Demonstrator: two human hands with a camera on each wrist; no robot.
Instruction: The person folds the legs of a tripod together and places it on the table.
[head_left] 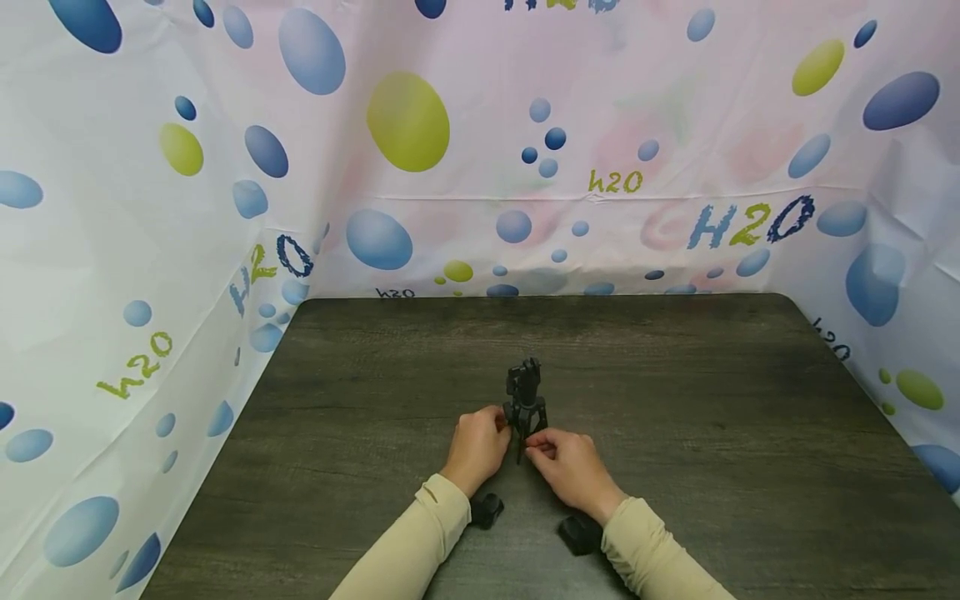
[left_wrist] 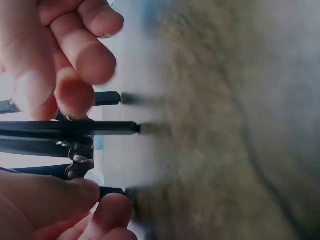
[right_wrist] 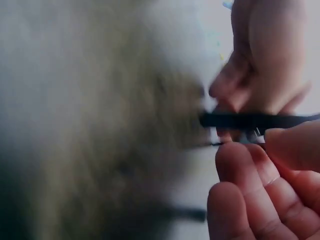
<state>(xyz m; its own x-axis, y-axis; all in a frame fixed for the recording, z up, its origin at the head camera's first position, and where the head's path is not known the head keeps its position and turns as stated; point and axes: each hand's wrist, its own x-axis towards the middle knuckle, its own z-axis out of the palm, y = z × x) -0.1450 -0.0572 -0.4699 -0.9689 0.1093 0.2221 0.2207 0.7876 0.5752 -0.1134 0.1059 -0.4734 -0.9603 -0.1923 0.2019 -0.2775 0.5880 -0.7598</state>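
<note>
A small black tripod [head_left: 525,400] stands upright near the middle of the table, with a dark device or head on top. My left hand [head_left: 478,446] is at its left side; in the left wrist view its thumb and fingers [left_wrist: 107,207] pinch one leg near the foot. My right hand [head_left: 573,467] is at the front right, thumb and fingertips [right_wrist: 235,160] closing around a thin part beside the front leg [right_wrist: 235,120]. The fingers partly hide exactly which part that is. In the left wrist view, the leg feet [left_wrist: 130,128] reach down to the blurred tabletop.
The dark wood-grain table [head_left: 360,367] spreads around the tripod on all sides. A white curtain [head_left: 480,150] with blue and green dots hangs along its back and sides. Black blocks [head_left: 487,510] sit under both wrists, by the light sleeves [head_left: 420,542].
</note>
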